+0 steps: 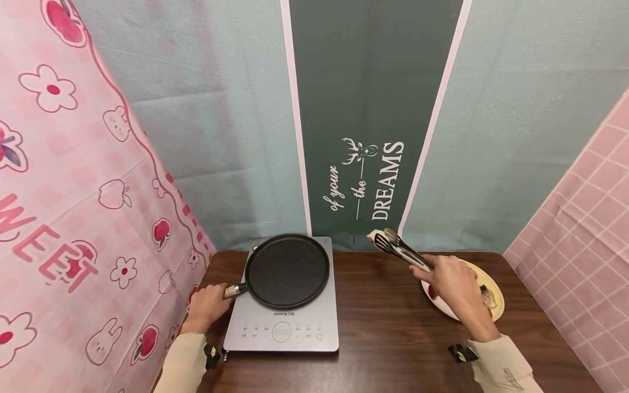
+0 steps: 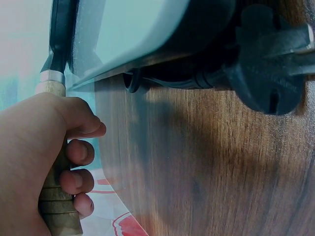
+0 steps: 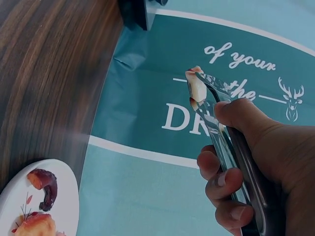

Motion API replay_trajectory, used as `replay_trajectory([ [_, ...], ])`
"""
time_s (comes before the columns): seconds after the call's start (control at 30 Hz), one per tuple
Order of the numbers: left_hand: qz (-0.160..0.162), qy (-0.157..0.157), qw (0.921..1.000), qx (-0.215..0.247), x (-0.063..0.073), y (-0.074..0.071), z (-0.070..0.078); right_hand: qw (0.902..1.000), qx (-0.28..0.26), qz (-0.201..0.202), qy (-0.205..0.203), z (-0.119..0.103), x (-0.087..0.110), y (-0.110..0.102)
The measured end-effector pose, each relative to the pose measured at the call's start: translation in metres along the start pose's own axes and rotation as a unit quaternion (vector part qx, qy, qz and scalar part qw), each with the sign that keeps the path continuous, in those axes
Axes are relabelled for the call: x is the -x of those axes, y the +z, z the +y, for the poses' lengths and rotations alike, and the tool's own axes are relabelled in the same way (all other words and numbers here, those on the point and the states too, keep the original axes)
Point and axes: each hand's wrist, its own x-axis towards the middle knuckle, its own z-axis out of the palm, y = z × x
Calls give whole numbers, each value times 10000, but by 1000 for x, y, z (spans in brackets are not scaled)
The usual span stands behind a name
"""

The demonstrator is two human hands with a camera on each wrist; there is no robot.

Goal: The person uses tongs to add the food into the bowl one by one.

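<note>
My left hand point(image 1: 208, 307) grips the wooden handle point(image 2: 61, 196) of a flat black pan point(image 1: 287, 271). The pan sits on a silver induction cooker point(image 1: 236, 327), its cooking surface bare. In my right hand point(image 1: 454, 284) is a pair of metal tongs with dark handles point(image 1: 413, 255), raised over the table between the cooker and the plate. Between the tongs' slotted tips is a small whitish piece of food point(image 3: 198, 89) with a reddish edge. Near and partly behind my right wrist stands a plate point(image 1: 472, 267) with food on it.
On the plate are a dark curled piece point(image 3: 47, 184) and an orange-yellow piece point(image 3: 37, 227). A black power plug point(image 2: 268, 64) with its cord lies by the cooker's edge. Pink and green curtains point(image 1: 245, 136) surround the brown wooden table point(image 1: 383, 327).
</note>
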Motion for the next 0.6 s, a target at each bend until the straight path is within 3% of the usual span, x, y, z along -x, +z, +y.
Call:
replay_trajectory([
  [0.27,8,2,10000,-8,0,1,0,9990,-56,249,-372,-6,-4,5],
  [0.6,57,14,9999,-104,0,-1,2,9994,-154,175,-269,-14,-9,11],
])
